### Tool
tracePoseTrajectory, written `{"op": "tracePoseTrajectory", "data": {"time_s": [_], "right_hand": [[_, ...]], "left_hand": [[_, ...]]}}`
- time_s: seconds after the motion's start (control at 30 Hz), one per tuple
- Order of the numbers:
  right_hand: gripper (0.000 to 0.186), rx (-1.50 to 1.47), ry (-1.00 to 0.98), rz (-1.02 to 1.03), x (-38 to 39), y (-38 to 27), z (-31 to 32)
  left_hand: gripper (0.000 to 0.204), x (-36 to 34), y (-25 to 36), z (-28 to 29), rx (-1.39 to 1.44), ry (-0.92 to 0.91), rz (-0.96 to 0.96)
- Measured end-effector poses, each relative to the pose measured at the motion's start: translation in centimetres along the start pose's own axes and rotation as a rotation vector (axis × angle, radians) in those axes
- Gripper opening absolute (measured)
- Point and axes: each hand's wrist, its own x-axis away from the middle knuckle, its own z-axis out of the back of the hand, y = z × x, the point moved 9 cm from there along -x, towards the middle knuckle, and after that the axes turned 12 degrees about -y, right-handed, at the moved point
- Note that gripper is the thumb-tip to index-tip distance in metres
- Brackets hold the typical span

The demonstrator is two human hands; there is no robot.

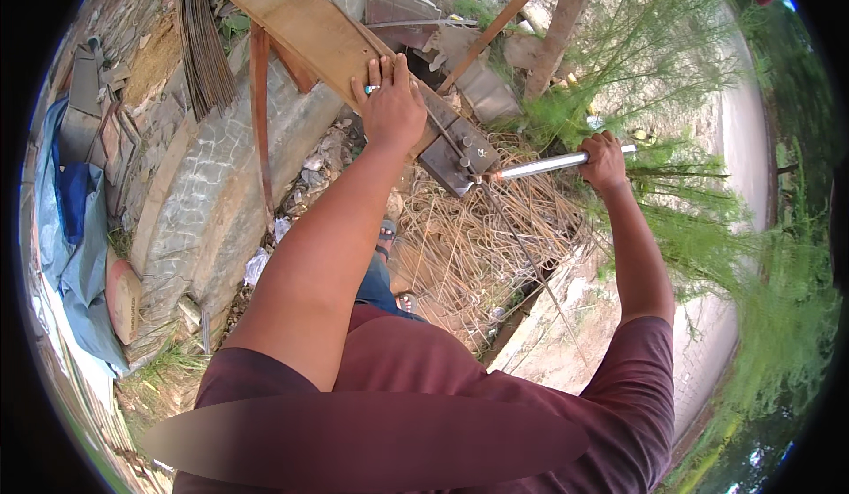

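Silver pipe [541,167], out right of the metal plate [447,168]. Likely stiff, hefty, smooth; best held near outer end. Right grip [604,161] wrapped around it; left grip [393,114] spread on plank [301,18].

The left grip [392,114] lies, fingers extended, over a thin rod [444,132] along the wooden bench [296,12]; the right grip [603,161] clasps a silver tube [544,166] beside the pegged metal plate [445,166] at the bench's near end.
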Motion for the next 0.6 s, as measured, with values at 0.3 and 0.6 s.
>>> {"op": "tracePoseTrajectory", "data": {"time_s": [0.3, 0.6], "right_hand": [[0.009, 0.034, -0.203, -0.196, -1.1, -0.3, -0.3], [0.009, 0.039, -0.145, -0.199, -0.7, -0.4, 0.9]], "left_hand": [[0.05, 0.5, -0.8, 1.8, 0.174, 0.167, -0.073], [0.034, 21.1, 8.1, -6.5, 1.45, -0.925, 0.111]]}}
